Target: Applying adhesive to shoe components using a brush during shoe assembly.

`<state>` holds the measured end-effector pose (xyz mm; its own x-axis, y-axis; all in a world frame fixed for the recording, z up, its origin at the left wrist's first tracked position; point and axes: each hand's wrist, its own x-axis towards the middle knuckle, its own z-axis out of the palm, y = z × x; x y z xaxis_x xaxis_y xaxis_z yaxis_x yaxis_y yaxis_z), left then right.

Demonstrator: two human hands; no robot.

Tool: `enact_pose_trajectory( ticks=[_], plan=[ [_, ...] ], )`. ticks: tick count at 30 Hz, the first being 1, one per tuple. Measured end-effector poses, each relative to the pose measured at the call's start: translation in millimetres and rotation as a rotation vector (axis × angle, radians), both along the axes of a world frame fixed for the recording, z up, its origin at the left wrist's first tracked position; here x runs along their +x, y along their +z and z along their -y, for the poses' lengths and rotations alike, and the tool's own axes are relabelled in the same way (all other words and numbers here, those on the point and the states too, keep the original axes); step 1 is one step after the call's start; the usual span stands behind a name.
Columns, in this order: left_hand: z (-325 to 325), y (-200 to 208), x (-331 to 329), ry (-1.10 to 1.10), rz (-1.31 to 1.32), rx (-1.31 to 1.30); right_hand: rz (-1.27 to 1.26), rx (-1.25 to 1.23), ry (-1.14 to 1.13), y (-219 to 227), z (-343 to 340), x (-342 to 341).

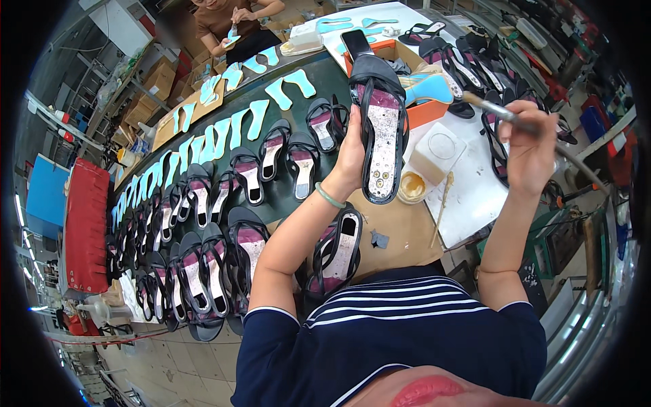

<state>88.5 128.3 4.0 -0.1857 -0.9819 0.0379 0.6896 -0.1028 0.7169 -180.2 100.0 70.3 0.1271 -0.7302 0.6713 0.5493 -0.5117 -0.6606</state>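
Note:
My left hand [350,154] is closed round the side of a black strappy sandal [381,136], raised above the work surface with its toe end up. Its footbed is whitish and speckled, purple under the straps, with round marks at the heel. My right hand [531,152] grips a long-handled brush [489,106], bristles pointing left toward the sandal but apart from it. Below the sandal stands an open jar of yellowish glue [411,187] beside a whitish block-shaped container [438,149]. Another black sandal [337,251] lies near me on brown cardboard [400,234].
Rows of black sandals [247,178] and light-blue insole pieces [222,139] cover the green table on the left. An orange box [427,114], a phone [357,44] and more sandals [468,61] are at the back. A thin stick [442,214] lies right. Across the table a co-worker [237,27] handles a piece.

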Motion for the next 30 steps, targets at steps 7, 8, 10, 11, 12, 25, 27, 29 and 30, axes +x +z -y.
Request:
enact_pose_trajectory(
  ticks=[7, 8, 10, 11, 12, 25, 27, 29, 30],
  plan=[
    [2, -2, -1, 0.022, 0.027, 0.016, -0.343, -0.134, -0.083, -16, -32, 46],
    [2, -1, -2, 0.035, 0.030, 0.025, -0.370, -0.126, -0.092, -17, -34, 48],
    [3, -2, -2, 0.048, 0.024, 0.033, -0.331, -0.053, -0.090, -19, -38, 48],
    [5, -4, -2, 0.049, 0.012, 0.031, -0.313, -0.018, -0.089, -19, -38, 48],
    [6, -7, -2, 0.049, 0.001, 0.029, -0.311, -0.041, -0.083, -19, -37, 46],
    [8, -15, 1, 0.016, 0.001, -0.027, -0.414, -0.148, -0.219, -26, -38, 55],
    [9, -15, 0, 0.032, -0.018, -0.019, -0.473, -0.240, -0.220, -27, -35, 57],
    [9, -14, 1, 0.025, -0.024, -0.018, -0.423, -0.198, -0.210, -28, -36, 63],
    [8, -15, 1, 0.022, -0.027, -0.017, -0.398, -0.185, -0.210, -27, -38, 66]
  ],
)
